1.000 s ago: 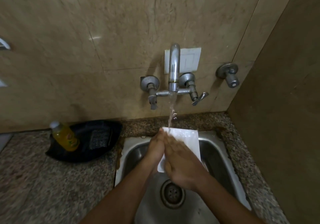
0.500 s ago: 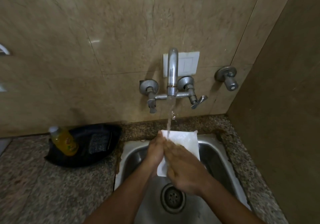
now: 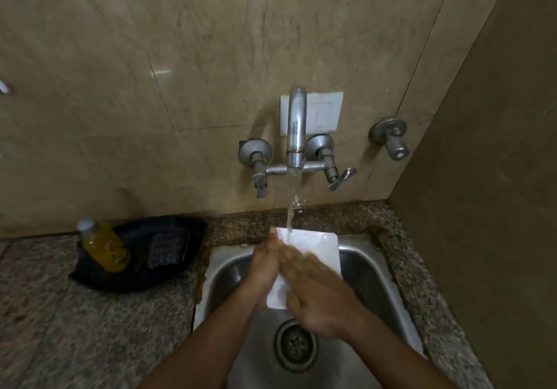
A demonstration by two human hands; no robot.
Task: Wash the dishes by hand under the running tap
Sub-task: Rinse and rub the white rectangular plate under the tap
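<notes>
Both forearms come in from the bottom edge and meet mid-frame; I see the left hand (image 3: pixel 262 271) edge-on, fingers straight and pointing away from me, thumb hidden; right hand (image 3: pixel 316 295) lies palm-down, fingers extended and spread, angled toward the left hand's fingertips; right fingers motion-blurred; the two hands touch along their inner edges.

No text can be read. The bottle (image 3: pixel 106 247), left of the sink (image 3: pixel 229 265), bears a label too blurred to make out.
</notes>
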